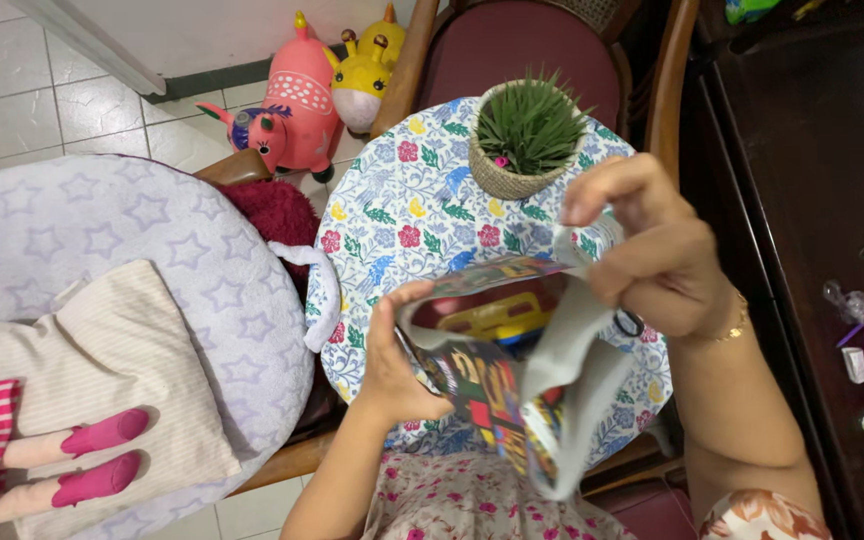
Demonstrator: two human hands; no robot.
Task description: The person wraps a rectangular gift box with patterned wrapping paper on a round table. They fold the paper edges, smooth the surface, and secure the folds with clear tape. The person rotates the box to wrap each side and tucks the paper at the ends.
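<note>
A colourful printed cardboard box (497,385) with grey inner flaps is held open over a small round table. My left hand (397,350) grips its left edge. My right hand (652,245) pinches and lifts the grey top flap at the right. Inside the box a yellow plastic item (497,318) shows, partly hidden by the flaps. The table is covered by a floral cloth (402,215) in blue, pink and yellow.
A spiky green plant in a woven pot (527,135) stands at the table's far side. A star-patterned cushion (122,260) with a doll lies left. Pink and yellow toy animals (302,105) stand on the tiled floor. A dark wooden cabinet (812,180) with small items is right.
</note>
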